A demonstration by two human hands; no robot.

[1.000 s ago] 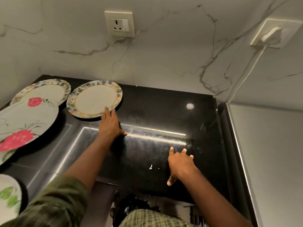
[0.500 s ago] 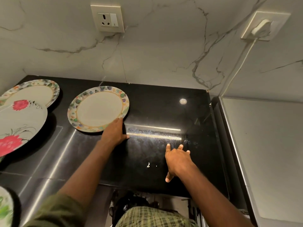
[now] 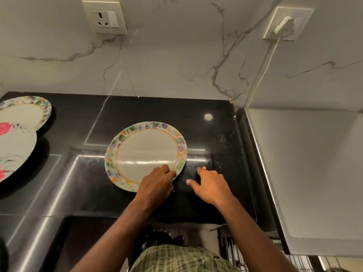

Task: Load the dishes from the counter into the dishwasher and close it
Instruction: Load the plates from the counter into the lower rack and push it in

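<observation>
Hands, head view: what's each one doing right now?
Left hand: pinches the near rim of the round cream plate with the leaf-patterned border.
Right hand: open, holding nothing, over the black counter.

Bare black counter lies right of the leaf-rimmed plate; two other plates crowd its left.

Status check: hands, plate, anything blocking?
Left hand pinching near rim of leaf-border plate on the counter. Right hand open beside it, not touching. Nothing blocking.
</observation>
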